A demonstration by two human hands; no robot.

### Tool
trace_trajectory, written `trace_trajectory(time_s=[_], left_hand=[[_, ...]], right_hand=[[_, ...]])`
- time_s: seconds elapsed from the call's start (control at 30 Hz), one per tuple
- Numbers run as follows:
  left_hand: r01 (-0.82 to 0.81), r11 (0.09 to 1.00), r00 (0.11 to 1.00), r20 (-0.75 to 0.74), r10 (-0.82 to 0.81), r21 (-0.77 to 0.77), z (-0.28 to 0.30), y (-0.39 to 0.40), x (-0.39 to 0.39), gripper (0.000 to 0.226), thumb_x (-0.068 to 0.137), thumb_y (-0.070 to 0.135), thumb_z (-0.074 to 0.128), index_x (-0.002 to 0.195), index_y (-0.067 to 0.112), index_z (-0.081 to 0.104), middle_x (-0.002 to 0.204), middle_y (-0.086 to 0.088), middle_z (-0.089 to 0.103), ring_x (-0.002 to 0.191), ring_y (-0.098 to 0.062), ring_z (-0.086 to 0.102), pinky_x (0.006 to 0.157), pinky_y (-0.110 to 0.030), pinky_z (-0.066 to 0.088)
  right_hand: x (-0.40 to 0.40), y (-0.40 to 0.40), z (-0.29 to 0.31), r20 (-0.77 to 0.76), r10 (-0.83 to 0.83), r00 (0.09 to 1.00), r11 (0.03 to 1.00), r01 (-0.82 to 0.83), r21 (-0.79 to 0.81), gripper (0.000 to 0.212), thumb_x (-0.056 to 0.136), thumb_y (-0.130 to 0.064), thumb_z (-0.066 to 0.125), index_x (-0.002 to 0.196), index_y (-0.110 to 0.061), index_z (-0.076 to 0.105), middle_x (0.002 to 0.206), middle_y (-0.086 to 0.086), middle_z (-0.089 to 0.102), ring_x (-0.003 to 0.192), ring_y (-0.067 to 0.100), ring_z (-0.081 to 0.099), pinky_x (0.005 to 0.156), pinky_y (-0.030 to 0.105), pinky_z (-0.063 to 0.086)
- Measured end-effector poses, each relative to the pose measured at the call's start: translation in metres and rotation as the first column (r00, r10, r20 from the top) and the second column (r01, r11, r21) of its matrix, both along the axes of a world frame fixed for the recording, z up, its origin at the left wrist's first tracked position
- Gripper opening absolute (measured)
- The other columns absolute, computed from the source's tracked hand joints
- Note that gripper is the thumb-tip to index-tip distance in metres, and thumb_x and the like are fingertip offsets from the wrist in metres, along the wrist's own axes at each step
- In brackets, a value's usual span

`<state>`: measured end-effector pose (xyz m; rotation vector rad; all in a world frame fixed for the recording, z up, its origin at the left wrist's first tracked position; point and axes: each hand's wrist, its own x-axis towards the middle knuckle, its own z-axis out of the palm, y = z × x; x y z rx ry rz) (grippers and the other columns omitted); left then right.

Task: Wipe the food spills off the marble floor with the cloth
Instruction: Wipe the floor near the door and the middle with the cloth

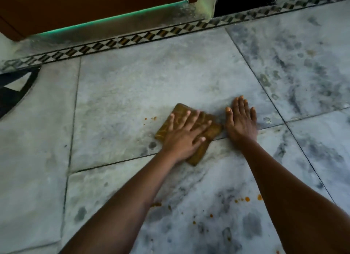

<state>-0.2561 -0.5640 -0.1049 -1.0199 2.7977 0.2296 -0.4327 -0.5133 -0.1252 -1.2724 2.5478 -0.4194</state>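
Brown cloth, folded into a pad, lay flat on the marble floor, straddling a tile joint near mid-frame. Left hand pressed it down with fingers straight and spread, no grip around it, just palm pressure. Right hand sat flat on bare floor just beside the cloth's right edge, also open, apparently bracing.

Spills left: small orange specks just left of the cloth's far corner, and a bigger scatter of orange drops nearer the person, between the forearms, with some more close to the left forearm. So the job looked far from done.

Risks as I saw them:
- Cloth looked already stained. Dragging it over clean tile would probably smear rather than lift.
- Flat-palm hold only, so a quick stroke could leave the pad bunched or slipping out from under the hand.
- Forearms hung right above the near drops. Lowering an arm would pick up or spread them.
- Joint lines could trap residue pushed across them.
- Weight on the right palm over a possibly greasy, wet patch meant a slip risk.
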Motion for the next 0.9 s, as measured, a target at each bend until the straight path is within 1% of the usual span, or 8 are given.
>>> trace_trajectory(time_s=[0.13,0.2,0.33,0.43,0.53,0.67,0.8,0.9], left_hand=[[-0.247,0.967,0.969,0.051,0.244,0.065,0.006,-0.051,0.036,0.051,0.097,0.051,0.022,0.143,0.051,0.0,0.157,0.01,-0.012,0.145,-0.018,-0.012,0.11,-0.056,-0.013],[-0.306,0.95,0.95,0.084,0.301,0.062,0.007,-0.067,0.032,0.052,0.097,0.052,0.02,0.144,0.049,-0.003,0.157,0.008,-0.017,0.144,-0.02,-0.015,0.109,-0.057,-0.013],[-0.238,0.971,0.971,0.036,0.238,0.01,0.003,-0.046,0.042,0.052,0.097,0.05,0.017,0.145,0.046,-0.002,0.158,0.004,-0.011,0.145,-0.02,-0.012,0.11,-0.054,-0.014],[-0.164,0.986,0.986,0.019,0.164,-0.042,-0.001,-0.022,0.091,0.055,0.087,0.056,0.003,0.141,0.047,-0.009,0.156,0.009,-0.011,0.146,-0.02,-0.006,0.111,-0.049,-0.013],[-0.366,0.931,0.929,0.064,0.365,-0.001,-0.001,-0.04,0.133,0.056,0.083,0.061,-0.002,0.137,0.05,-0.013,0.152,0.011,-0.018,0.145,-0.02,-0.01,0.112,-0.05,-0.012],[-0.565,0.823,0.825,0.055,0.563,0.048,0.001,-0.094,0.107,0.053,0.097,0.051,0.017,0.145,0.044,-0.003,0.158,0.004,-0.013,0.145,-0.022,-0.013,0.112,-0.058,-0.008],[-0.42,0.906,0.908,0.031,0.419,0.056,0.003,-0.088,0.054,0.052,0.098,0.047,0.021,0.146,0.043,0.001,0.158,0.003,-0.01,0.145,-0.023,-0.011,0.111,-0.055,-0.011],[-0.246,0.969,0.969,-0.006,0.246,-0.006,0.0,-0.041,0.079,0.053,0.095,0.051,0.018,0.146,0.044,0.005,0.159,0.004,-0.002,0.146,-0.02,-0.004,0.112,-0.051,-0.01]], right_hand=[[0.081,0.0,-0.006,-0.014,0.201,0.979,0.973,-0.201,-0.109,0.077,0.086,-0.05,0.004,0.146,-0.005,0.023,0.155,0.011,0.017,0.144,0.02,0.013,0.114,0.029,-0.004],[0.105,-0.002,-0.011,-0.078,0.185,0.98,0.977,-0.192,-0.097,0.074,0.087,-0.046,0.005,0.146,-0.005,0.025,0.154,0.01,0.021,0.144,0.019,0.016,0.113,0.03,-0.004],[0.108,-0.007,-0.015,-0.157,0.127,0.979,0.988,-0.139,-0.064,0.068,0.089,-0.041,0.011,0.146,-0.006,0.025,0.155,0.009,0.021,0.143,0.02,0.018,0.113,0.033,-0.002],[0.109,-0.007,-0.013,-0.157,0.132,0.979,0.989,-0.14,-0.038,0.069,0.09,-0.044,0.011,0.148,-0.008,0.02,0.156,0.007,0.015,0.144,0.019,0.013,0.115,0.035,0.0],[0.11,-0.007,-0.011,-0.148,0.12,0.982,0.991,-0.126,-0.036,0.068,0.09,-0.044,0.013,0.148,-0.008,0.021,0.156,0.008,0.017,0.144,0.02,0.015,0.114,0.035,0.0],[0.11,-0.007,-0.011,-0.144,0.106,0.984,0.992,-0.113,-0.046,0.068,0.09,-0.043,0.016,0.147,-0.007,0.023,0.155,0.008,0.019,0.143,0.021,0.018,0.114,0.035,0.001],[0.11,-0.006,-0.01,-0.145,0.127,0.981,0.991,-0.132,-0.027,0.069,0.09,-0.045,0.011,0.149,-0.009,0.016,0.157,0.007,0.012,0.145,0.018,0.01,0.116,0.035,-0.001],[0.111,-0.005,-0.009,-0.139,0.138,0.981,0.99,-0.142,-0.019,0.066,0.092,-0.043,0.012,0.149,-0.009,0.013,0.158,0.006,0.008,0.145,0.018,0.006,0.116,0.036,-0.002]])
